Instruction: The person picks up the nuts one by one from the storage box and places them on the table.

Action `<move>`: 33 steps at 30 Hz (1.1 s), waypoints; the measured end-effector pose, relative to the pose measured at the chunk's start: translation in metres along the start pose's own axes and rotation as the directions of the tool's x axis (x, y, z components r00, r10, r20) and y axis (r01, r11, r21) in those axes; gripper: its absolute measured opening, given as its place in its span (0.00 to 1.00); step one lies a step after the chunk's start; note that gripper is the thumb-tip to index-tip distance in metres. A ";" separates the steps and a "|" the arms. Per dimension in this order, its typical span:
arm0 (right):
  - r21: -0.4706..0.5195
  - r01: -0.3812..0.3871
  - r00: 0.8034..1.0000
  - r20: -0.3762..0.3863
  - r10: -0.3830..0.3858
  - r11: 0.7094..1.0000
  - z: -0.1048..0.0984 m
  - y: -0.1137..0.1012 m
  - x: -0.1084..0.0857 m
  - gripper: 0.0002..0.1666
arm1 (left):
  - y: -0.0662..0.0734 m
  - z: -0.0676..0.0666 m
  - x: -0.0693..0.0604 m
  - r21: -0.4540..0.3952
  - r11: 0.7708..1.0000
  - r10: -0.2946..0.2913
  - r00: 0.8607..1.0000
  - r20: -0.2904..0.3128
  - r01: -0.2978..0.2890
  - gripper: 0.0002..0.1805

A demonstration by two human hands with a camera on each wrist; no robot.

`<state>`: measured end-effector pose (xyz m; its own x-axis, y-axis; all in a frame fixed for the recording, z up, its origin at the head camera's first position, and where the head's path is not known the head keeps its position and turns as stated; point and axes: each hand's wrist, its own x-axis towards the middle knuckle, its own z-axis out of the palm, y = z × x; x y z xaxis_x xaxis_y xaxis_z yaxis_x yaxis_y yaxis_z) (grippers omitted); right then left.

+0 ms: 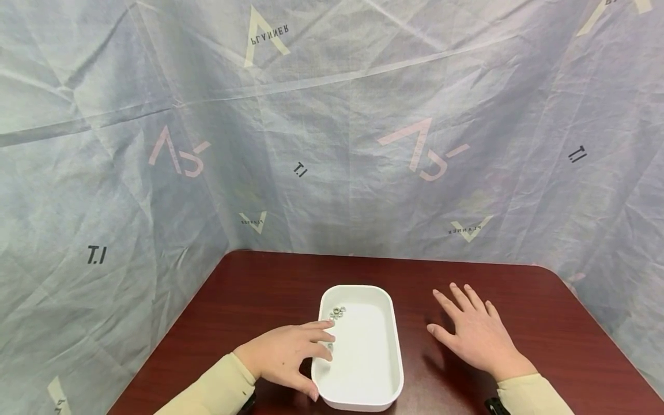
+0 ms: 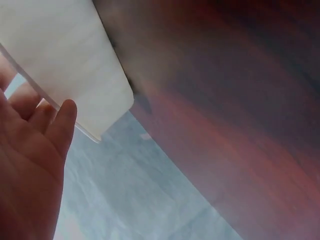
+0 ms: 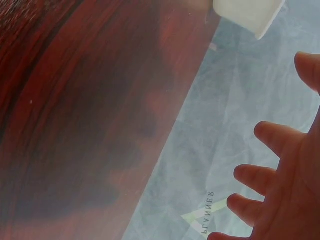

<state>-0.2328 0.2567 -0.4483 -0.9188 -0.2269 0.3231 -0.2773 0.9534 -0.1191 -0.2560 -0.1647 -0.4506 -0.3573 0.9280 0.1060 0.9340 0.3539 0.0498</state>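
A white rectangular tray (image 1: 369, 369) stands on the dark red table. Small shiny metal pieces that look like nuts (image 1: 337, 312) lie inside it, grouped at its far left corner. Another small piece shows beside the left hand's fingers. My left hand (image 1: 292, 353) reaches over the tray's left rim with relaxed, spread fingers, the thumb at the near left edge. In the left wrist view, the tray's outer wall (image 2: 70, 60) stands beside the fingers. To the right of the tray, my right hand (image 1: 474, 334) hovers over the table, fingers spread, holding nothing.
The wood-grain table (image 1: 280, 282) extends around the tray. Grey printed cloth (image 1: 353, 144) hangs behind and at both sides of the table. Both wrists wear dark bands below cream sleeves (image 1: 215, 389).
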 end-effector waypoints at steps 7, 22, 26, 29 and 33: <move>0.005 0.002 1.000 -0.005 -0.002 1.000 0.001 -0.001 0.000 0.45 | 0.009 0.006 0.011 0.014 0.998 0.063 0.997 -0.051 -0.063 0.34; 0.024 0.009 1.000 0.003 -0.009 1.000 0.003 -0.005 0.003 0.46 | 0.014 0.023 0.043 0.141 0.982 0.146 0.977 -0.154 -0.124 0.40; 0.027 0.013 1.000 -0.002 -0.013 1.000 0.003 -0.005 0.004 0.45 | 0.015 0.027 0.050 0.176 0.975 0.162 0.977 -0.138 -0.137 0.41; 0.033 0.015 1.000 -0.009 -0.015 0.999 0.002 -0.005 0.004 0.44 | 0.018 0.026 0.054 0.195 0.972 0.160 0.980 -0.118 -0.135 0.42; 0.036 0.023 1.000 -0.018 -0.022 0.999 0.001 -0.008 0.006 0.44 | 0.023 0.025 0.059 0.213 0.970 0.141 0.987 -0.082 -0.120 0.41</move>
<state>-0.2360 0.2476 -0.4462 -0.9072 -0.2443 0.3425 -0.3080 0.9403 -0.1451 -0.2552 -0.0988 -0.4675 -0.2220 0.9558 0.1928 0.9504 0.2563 -0.1762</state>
